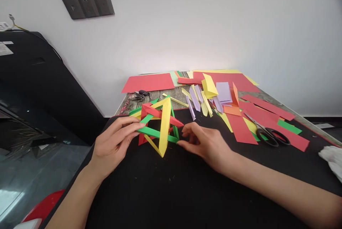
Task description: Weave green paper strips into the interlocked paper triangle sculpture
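Note:
A three-dimensional paper model [165,125] of interlocked red, yellow and green folded strips stands over the black mat, in front of me. My left hand [114,140] pinches a green corner at its left side, thumb below and fingers above. On the other side, my right hand [204,140] has thumb and forefinger at the right end of the lower green strip, close to a red point. Its remaining fingers are curled. The pale yellow strip [175,100] lies just behind the model.
Black-handled scissors [267,132] rest on red, green and yellow paper pieces at the right. Folded purple and yellow strips [196,98] lie behind, near red sheets [149,83]. Keys [140,95] sit at the back left. A white crumpled cloth [331,159] is at the right edge.

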Demonstrator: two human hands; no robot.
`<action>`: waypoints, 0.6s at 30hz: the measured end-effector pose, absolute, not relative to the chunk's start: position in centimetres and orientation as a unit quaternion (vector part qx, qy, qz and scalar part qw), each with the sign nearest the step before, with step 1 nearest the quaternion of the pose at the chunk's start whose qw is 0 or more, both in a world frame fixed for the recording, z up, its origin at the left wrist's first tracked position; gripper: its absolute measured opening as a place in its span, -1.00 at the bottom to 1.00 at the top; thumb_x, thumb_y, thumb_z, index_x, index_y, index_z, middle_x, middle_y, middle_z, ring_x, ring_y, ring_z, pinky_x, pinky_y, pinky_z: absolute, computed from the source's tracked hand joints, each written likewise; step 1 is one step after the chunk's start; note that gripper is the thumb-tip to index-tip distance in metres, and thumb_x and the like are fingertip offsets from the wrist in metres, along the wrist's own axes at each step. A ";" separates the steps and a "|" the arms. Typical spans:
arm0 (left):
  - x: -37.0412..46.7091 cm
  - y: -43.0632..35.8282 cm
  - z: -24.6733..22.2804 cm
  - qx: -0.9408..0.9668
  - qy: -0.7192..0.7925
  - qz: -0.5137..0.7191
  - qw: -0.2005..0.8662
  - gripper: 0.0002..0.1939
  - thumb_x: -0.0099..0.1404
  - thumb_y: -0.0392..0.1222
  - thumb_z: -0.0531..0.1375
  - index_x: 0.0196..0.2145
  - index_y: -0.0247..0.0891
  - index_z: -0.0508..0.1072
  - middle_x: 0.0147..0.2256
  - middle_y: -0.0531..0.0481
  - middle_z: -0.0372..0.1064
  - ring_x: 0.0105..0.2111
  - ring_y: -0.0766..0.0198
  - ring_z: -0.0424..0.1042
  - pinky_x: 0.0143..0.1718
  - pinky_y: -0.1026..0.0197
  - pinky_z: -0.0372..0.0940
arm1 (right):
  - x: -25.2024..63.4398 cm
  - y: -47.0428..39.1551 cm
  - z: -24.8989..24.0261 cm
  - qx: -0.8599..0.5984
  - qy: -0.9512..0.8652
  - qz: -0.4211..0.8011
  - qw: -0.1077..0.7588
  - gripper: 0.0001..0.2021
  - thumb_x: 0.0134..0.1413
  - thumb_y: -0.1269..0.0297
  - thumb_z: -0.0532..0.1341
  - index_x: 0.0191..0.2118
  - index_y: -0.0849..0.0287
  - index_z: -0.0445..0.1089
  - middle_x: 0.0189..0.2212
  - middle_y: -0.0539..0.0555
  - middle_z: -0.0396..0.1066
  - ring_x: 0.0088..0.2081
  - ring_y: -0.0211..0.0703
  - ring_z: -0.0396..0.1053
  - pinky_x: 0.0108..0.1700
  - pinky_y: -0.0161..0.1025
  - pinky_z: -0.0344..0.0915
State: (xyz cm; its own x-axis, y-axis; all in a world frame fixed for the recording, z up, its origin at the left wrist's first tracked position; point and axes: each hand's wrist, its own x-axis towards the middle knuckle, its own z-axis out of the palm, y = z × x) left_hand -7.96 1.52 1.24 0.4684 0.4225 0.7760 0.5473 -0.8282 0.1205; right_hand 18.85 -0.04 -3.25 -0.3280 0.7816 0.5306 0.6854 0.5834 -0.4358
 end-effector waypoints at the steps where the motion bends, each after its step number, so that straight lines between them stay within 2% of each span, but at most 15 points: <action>1: -8.0 1.5 1.3 -0.856 -0.282 -0.428 0.070 -0.59 0.22 -0.56 0.21 -0.04 -0.18 0.46 -0.12 -0.02 0.42 -0.15 0.31 0.46 -0.12 0.28 0.37 | 19.8 -0.1 -2.6 -0.456 -0.817 0.029 0.352 -0.90 0.23 0.23 0.15 -0.29 0.12 0.27 -0.50 -0.04 0.42 -0.55 -0.27 0.37 -0.51 -0.35 0.22; 3: -8.0 1.4 1.3 -0.861 -0.275 -0.423 0.066 -0.59 0.21 -0.54 0.23 -0.03 -0.20 0.45 -0.10 -0.04 0.41 -0.13 0.29 0.45 -0.09 0.25 0.37 | 22.4 0.1 -1.5 -0.488 -0.809 -0.031 0.326 -0.83 0.26 0.26 0.09 -0.37 0.11 0.31 -0.54 -0.03 0.42 -0.54 -0.23 0.39 -0.50 -0.32 0.21; 5: -8.0 1.4 1.4 -0.864 -0.268 -0.421 0.066 -0.59 0.20 -0.54 0.24 -0.03 -0.23 0.45 -0.09 -0.06 0.40 -0.11 0.27 0.45 -0.06 0.23 0.36 | 26.0 0.5 -0.6 -0.546 -0.779 -0.073 0.301 -0.82 0.18 0.21 0.14 -0.42 0.10 0.35 -0.57 -0.02 0.44 -0.59 -0.19 0.36 -0.54 -0.29 0.17; 7: -8.0 1.4 1.4 -0.866 -0.260 -0.422 0.070 -0.59 0.20 -0.54 0.24 -0.03 -0.24 0.45 -0.08 -0.07 0.40 -0.11 0.26 0.45 -0.05 0.23 0.36 | 29.7 1.2 -0.1 -0.606 -0.748 -0.068 0.260 -0.83 0.11 0.18 0.16 -0.45 0.08 0.39 -0.59 0.00 0.46 -0.63 -0.16 0.33 -0.59 -0.27 0.14; 10: -7.9 1.5 1.3 -0.869 -0.251 -0.420 0.071 -0.60 0.21 -0.56 0.23 -0.04 -0.23 0.45 -0.08 -0.07 0.38 -0.13 0.27 0.44 -0.10 0.24 0.37 | 33.3 2.1 0.3 -0.678 -0.701 -0.032 0.220 -0.88 0.00 0.20 0.21 -0.45 0.07 0.45 -0.58 0.05 0.49 -0.58 -0.06 0.39 -0.61 -0.26 0.14; 12: -7.9 1.5 1.3 -0.872 -0.249 -0.416 0.070 -0.60 0.21 -0.54 0.22 -0.03 -0.23 0.44 -0.08 -0.08 0.36 -0.13 0.26 0.42 -0.11 0.22 0.36 | 33.6 2.5 0.4 -0.705 -0.674 -0.027 0.219 -0.89 -0.02 0.23 0.22 -0.46 0.08 0.46 -0.55 0.05 0.51 -0.54 -0.05 0.41 -0.58 -0.24 0.17; 15: -8.0 1.5 1.3 -0.876 -0.248 -0.407 0.068 -0.59 0.22 -0.53 0.22 -0.01 -0.21 0.43 -0.07 -0.10 0.34 -0.11 0.23 0.41 -0.13 0.20 0.37 | 31.6 3.2 0.5 -0.718 -0.664 -0.030 0.207 -0.79 0.06 0.15 0.20 -0.50 0.11 0.44 -0.59 0.07 0.47 -0.55 -0.04 0.39 -0.59 -0.23 0.13; 18: -8.1 1.6 1.2 -0.883 -0.246 -0.395 0.067 -0.59 0.23 -0.54 0.20 -0.02 -0.20 0.44 -0.07 -0.10 0.31 -0.12 0.24 0.39 -0.16 0.21 0.36 | 28.7 4.3 0.6 -0.681 -0.704 0.010 0.201 -0.87 0.05 0.31 0.19 -0.44 0.13 0.46 -0.51 0.07 0.52 -0.47 -0.04 0.44 -0.50 -0.22 0.21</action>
State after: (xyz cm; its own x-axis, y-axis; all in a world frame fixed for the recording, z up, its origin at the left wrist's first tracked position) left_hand -8.12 1.64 1.17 0.5676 0.3807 0.7300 0.4871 -0.8701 0.0750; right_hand 28.74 4.27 0.65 0.0080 0.9628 0.2700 0.9551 0.0726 -0.2873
